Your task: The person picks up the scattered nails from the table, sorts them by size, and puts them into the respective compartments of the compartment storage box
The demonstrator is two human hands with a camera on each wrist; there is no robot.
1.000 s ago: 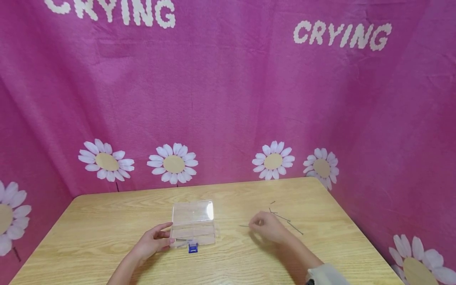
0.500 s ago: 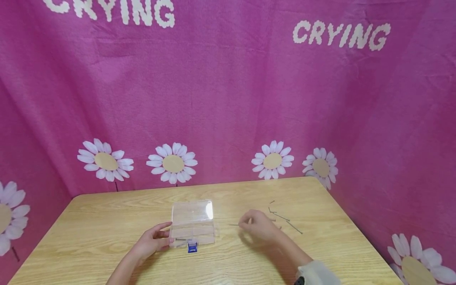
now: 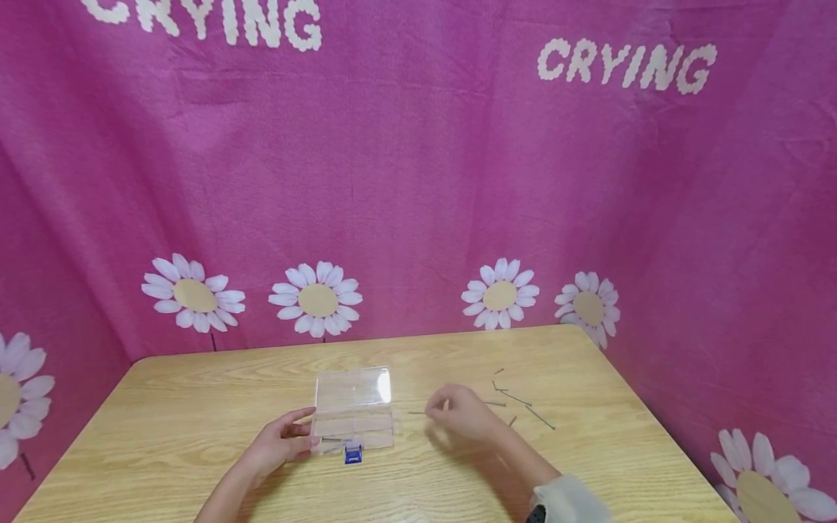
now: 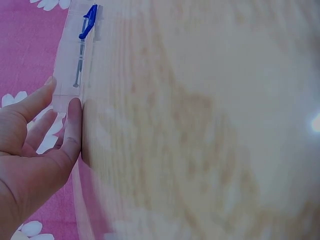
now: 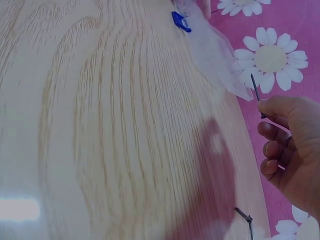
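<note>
Head view, from nearest the person outward: a pale sleeve cuff (image 3: pixel 567 501) sits at the bottom edge, and from it the right hand (image 3: pixel 463 415) reaches out over the wooden worktop (image 3: pixel 196 436). Its fingers (image 5: pixel 278 107) are curled and pinch a thin dark nail (image 3: pixel 415 412) by its head end, so the shaft sticks out to the left, toward the box; the right wrist view shows the same nail (image 5: pixel 257 94) gripped between thumb and forefinger, held up off the wood.

To the left, the left hand (image 3: pixel 281 443) rests on the worktop with its fingers (image 4: pixel 74 125) straight and relaxed, the tips touching the left end of a small clear plastic box (image 3: pixel 354 423). The box lies open, its lid (image 3: pixel 354 386) tipped up at the back, with a blue clasp (image 3: pixel 354 454) at the front edge. In the left wrist view a nail (image 4: pixel 78 72) already lies inside the near compartment, just behind the clasp.

Beyond the right hand, a scatter of loose nails (image 3: pixel 516 404) lies on the wood, near the hand but apart from the box.

Farther back, the worktop ends at a pink cloth backdrop (image 3: pixel 405 181) printed with white daisies (image 3: pixel 317 299) and the word "CRYING" in white letters.
</note>
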